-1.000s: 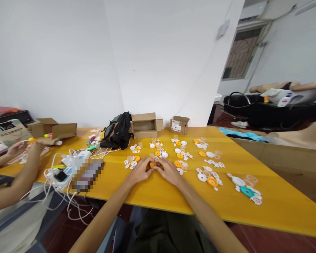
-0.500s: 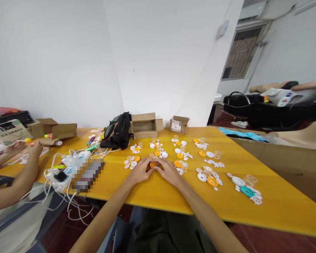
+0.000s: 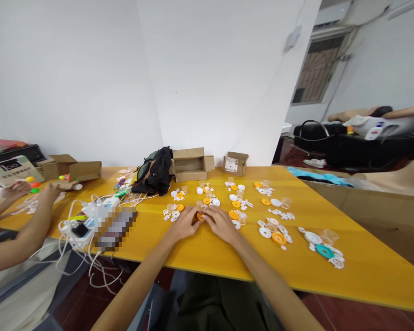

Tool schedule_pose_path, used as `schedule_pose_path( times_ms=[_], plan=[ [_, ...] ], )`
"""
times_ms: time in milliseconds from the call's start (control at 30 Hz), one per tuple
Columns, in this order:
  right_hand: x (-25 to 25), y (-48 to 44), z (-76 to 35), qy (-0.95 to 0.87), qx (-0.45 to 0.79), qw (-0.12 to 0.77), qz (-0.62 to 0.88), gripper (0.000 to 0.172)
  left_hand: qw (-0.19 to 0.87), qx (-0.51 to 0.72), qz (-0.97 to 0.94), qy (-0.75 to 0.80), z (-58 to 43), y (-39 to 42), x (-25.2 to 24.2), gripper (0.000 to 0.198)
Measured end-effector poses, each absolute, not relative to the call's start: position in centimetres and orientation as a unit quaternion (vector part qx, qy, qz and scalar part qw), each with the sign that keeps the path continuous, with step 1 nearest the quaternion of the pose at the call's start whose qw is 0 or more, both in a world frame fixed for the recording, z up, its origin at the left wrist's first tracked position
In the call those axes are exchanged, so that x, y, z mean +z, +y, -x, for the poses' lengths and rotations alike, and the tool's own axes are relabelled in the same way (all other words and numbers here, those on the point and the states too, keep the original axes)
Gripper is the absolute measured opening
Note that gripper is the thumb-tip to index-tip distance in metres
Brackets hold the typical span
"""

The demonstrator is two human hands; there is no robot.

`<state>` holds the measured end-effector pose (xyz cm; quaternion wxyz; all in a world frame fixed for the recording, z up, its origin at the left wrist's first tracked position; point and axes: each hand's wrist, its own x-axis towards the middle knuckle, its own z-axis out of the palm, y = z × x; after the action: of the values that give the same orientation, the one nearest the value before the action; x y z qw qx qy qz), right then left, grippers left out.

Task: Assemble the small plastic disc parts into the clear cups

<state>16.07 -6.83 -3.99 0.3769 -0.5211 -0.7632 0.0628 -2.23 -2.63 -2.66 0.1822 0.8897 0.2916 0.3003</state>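
Curling its fingers narrowly, the left hand (image 3: 186, 222) pinches one orange piece (image 3: 200, 216) at the near middle of the surface (image 3: 207, 253); the right hand (image 3: 221, 224) seems to grip its other side, contact partly hidden. Uneven squeezing could make it slip. Around lie nine orange discs (image 3: 279, 238); near right, one teal disc (image 3: 324, 251).

Table (image 3: 207, 257) open between forearms (image 3: 267, 271); left hand (image 3: 184, 224), right hand (image 3: 223, 226) block ahead.

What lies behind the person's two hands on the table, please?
Just behind the left hand and right hand, which hold an orange piece, are an orange disc and a white disc. Anything the hands cover is hidden.
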Motion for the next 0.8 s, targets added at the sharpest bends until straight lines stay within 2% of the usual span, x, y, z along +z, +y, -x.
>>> schedule_pose_path(
  times_ms=[367,800],
  plan=[
    [-4.31,-6.67,-16.06,-0.752,0.073,0.403,0.516,0.027,0.200,0.314,-0.883,0.287,2.23,-2.45,-2.91,0.024],
    [-3.86,-6.83,-16.25,-0.771,0.048,0.359,0.524,0.026,0.196,0.301,-0.889,0.285,2.01,-2.53,-2.37,0.019]
  ],
)
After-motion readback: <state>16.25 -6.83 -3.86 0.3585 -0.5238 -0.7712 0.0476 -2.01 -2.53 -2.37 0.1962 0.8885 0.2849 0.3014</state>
